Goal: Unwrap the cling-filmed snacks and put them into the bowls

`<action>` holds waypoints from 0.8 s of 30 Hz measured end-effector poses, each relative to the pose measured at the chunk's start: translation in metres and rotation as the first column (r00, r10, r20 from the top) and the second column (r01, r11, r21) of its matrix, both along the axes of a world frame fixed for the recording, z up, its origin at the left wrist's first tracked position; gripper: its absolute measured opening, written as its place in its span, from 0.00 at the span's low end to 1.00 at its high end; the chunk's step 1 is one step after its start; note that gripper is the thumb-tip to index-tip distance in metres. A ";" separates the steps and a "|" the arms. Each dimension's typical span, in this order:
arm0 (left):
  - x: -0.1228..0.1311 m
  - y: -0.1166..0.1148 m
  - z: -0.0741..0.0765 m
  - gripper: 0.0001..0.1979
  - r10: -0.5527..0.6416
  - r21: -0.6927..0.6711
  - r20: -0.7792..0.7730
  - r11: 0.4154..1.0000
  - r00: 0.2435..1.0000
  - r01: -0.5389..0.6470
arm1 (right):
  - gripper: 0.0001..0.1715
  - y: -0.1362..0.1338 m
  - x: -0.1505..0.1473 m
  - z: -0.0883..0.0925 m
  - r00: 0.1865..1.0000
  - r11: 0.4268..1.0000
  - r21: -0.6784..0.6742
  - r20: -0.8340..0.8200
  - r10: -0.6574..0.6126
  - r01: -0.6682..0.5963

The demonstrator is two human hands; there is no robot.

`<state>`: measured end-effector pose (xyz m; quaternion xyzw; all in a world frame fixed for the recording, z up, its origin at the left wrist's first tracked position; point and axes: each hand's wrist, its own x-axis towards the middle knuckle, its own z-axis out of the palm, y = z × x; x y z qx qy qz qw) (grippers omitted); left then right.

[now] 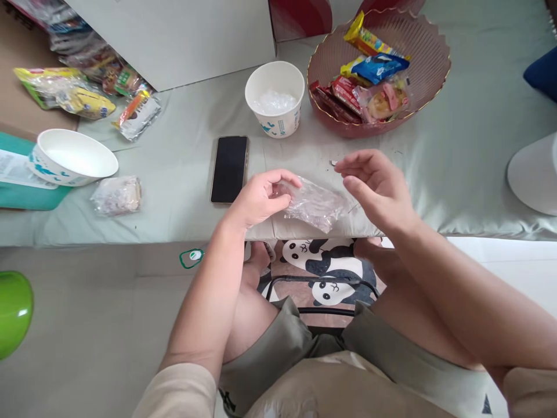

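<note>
A crumpled clear plastic bag [315, 203] lies at the front edge of the cloth-covered table. My left hand [267, 197] curls its thumb and fingers around the bag's left end. To the right of the bag, my right hand [378, 188] hovers with thumb and fingers apart, holding nothing I can see. A tiny pale scrap [333, 163] shows by its fingertips. Behind the hands stands a white paper bowl [281, 123] with clear plastic inside. A black phone [229, 169] lies left of my left hand.
A pink scalloped basket [424, 52] holds several wrapped snacks. On the left are a tilted paper bowl [80, 168], a wrapped bundle [117, 196] and several snack packets [137, 114]. A white box [187, 35] stands behind; a white rounded object [535, 174] sits far right.
</note>
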<state>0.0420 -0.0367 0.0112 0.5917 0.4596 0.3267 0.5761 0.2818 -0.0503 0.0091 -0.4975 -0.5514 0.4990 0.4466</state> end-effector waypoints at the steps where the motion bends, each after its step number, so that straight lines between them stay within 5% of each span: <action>1: 0.001 0.000 0.000 0.12 -0.034 0.034 -0.026 0.999 0.999 0.035 | 0.22 -0.001 -0.001 0.003 0.995 0.994 -0.046 0.008 0.101 -0.101; 3: 0.006 0.000 -0.001 0.13 -0.025 0.162 -0.099 0.986 0.995 0.041 | 0.18 -0.003 -0.002 0.008 0.938 0.925 -0.209 0.075 0.339 -0.318; 5: 0.013 -0.001 -0.002 0.13 0.163 0.391 -0.192 0.917 0.968 -0.076 | 0.14 -0.005 -0.004 0.011 0.878 0.861 -0.336 0.158 0.451 -0.382; 7: 0.024 -0.005 0.002 0.11 0.416 0.627 -0.234 0.755 0.879 -0.190 | 0.13 -0.005 -0.006 0.011 0.885 0.881 -0.341 0.215 0.413 -0.329; 9: 0.035 -0.011 0.009 0.08 0.507 0.739 -0.260 0.652 0.822 -0.168 | 0.13 -0.005 -0.006 0.010 0.911 0.912 -0.282 0.204 0.359 -0.297; 12: 0.046 -0.019 0.019 0.05 0.273 0.633 -0.343 0.774 0.899 0.007 | 0.13 -0.004 -0.004 0.008 0.929 0.921 -0.188 0.082 0.360 -0.341; 14: 0.047 -0.019 0.018 0.14 0.053 0.427 -0.307 0.900 0.950 0.087 | 0.09 -0.005 -0.003 0.008 0.936 0.928 -0.130 -0.031 0.349 -0.350; 16: 0.045 -0.016 0.011 0.21 -0.058 0.237 -0.197 0.966 0.979 0.105 | 0.07 -0.006 -0.003 0.007 0.931 0.928 -0.101 -0.113 0.347 -0.358; 19: 0.040 -0.011 -0.002 0.23 0.002 0.105 -0.070 0.994 0.998 0.006 | 0.08 -0.007 -0.006 0.005 0.952 0.947 -0.103 -0.059 0.299 -0.304; 22: 0.037 -0.009 -0.007 0.22 0.065 0.032 -0.025 0.997 0.998 -0.064 | 0.14 -0.004 -0.009 0.001 0.991 1.000 -0.004 0.135 -0.016 0.016; 24: 0.035 -0.010 -0.004 0.22 0.052 -0.006 0.008 0.999 0.999 -0.052 | 0.24 -0.002 -0.011 -0.002 0.990 0.996 0.046 0.111 -0.081 0.076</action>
